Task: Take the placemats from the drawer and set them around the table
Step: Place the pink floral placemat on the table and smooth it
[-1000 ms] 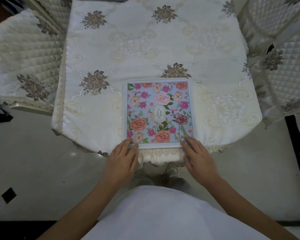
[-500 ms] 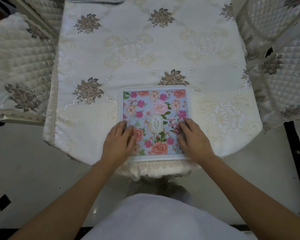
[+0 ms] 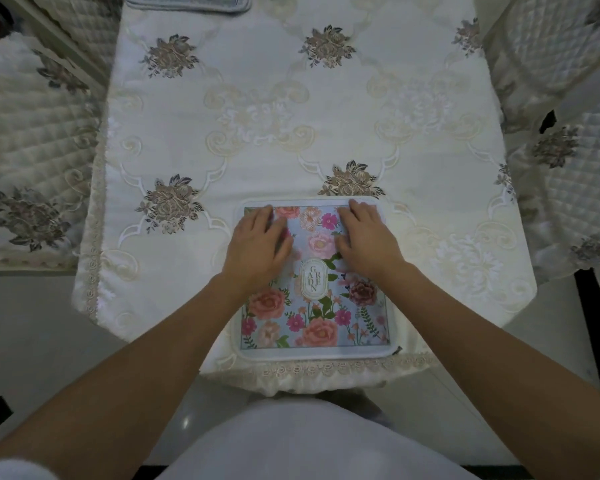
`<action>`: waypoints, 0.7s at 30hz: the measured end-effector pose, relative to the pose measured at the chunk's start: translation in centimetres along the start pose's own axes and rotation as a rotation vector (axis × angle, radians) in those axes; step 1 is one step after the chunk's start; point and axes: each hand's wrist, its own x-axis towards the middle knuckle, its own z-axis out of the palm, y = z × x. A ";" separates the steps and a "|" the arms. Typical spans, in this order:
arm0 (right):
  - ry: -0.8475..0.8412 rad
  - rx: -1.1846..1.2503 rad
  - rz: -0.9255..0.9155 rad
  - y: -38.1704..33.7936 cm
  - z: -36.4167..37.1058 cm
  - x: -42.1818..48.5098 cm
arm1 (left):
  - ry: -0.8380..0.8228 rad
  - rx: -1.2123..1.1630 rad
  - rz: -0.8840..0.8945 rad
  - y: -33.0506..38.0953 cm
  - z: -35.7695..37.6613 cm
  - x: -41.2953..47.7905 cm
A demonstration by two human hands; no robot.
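At the near edge of the cloth-covered surface (image 3: 291, 98), a floral placemat (image 3: 323, 306) lies flat. Its near border sits just inside the lace trim (image 3: 343, 368), and its far border is just below a brown embroidered bouquet (image 3: 350, 180). The left hand (image 3: 257, 244) is palm down on the mat's far left part, fingers straight and close together, tips near the far left corner. The right hand (image 3: 368, 240) is palm down on the far right part, fingertips at the far border. The grip of each hand is wide and flat: nothing is held, and both palms press on the mat. An oval label (image 3: 312, 278) reading GARDEN shows between the two wrists. One second ago only the fingertips touched the mat's near border. Half a second ago the hands lay at mid-mat, either side of the label. They have since slid up to the far end. Judged against the bouquet, the mat sits where it did half a second ago. The view has moved in over the surface, and more of both forearms shows. At the far edge, top left, the rim of a second placemat (image 3: 187, 3) is in view, and more of it shows than before. Quilted chair covers flank the surface, the left chair (image 3: 25, 143) and the right chair (image 3: 568, 168).
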 end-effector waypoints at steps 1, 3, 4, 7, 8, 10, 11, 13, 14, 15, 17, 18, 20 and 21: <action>-0.009 0.003 -0.028 -0.8 0.1 0.1 | -0.028 0.004 0.016 0.5 0.1 0.3; -0.042 -0.029 -0.113 -2.2 0.5 0.4 | -0.063 0.030 0.066 1.3 0.3 1.0; -0.051 -0.048 -0.149 -2.6 0.8 0.6 | -0.071 0.049 0.083 1.6 0.3 1.2; -0.043 -0.041 -0.163 -2.3 1.3 0.5 | -0.064 0.071 0.064 1.2 0.0 1.1; -0.030 -0.034 -0.144 -1.8 1.2 0.3 | -0.056 0.074 0.046 0.8 -0.3 0.8; 0.011 -0.025 -0.084 -0.3 0.7 -0.4 | -0.042 0.075 0.004 -0.3 -0.7 0.1; 0.034 -0.025 -0.055 0.6 0.4 -0.9 | -0.041 0.073 -0.018 -1.0 -0.8 -0.4; 0.050 -0.021 -0.026 1.9 -0.1 -2.2 | -0.038 0.060 -0.051 -2.2 -1.0 -1.6; 0.033 -0.017 -0.022 2.5 -0.2 -3.0 | -0.034 0.050 -0.057 -2.6 -1.1 -2.4; 0.007 -0.019 -0.026 2.9 -0.2 -3.9 | -0.032 0.044 -0.057 -2.9 -1.1 -3.3; -0.039 -0.030 -0.048 3.4 0.2 -6.3 | -0.034 0.054 -0.042 -3.0 -0.7 -5.5; -0.050 -0.028 -0.059 3.4 0.5 -7.8 | -0.037 0.056 -0.036 -2.7 -0.5 -6.8; -0.040 -0.016 -0.074 3.3 1.4 -10.9 | -0.047 0.049 -0.038 -2.0 0.4 -9.7; -0.026 -0.007 -0.076 3.3 2.0 -12.5 | -0.044 0.047 -0.040 -1.6 1.1 -11.2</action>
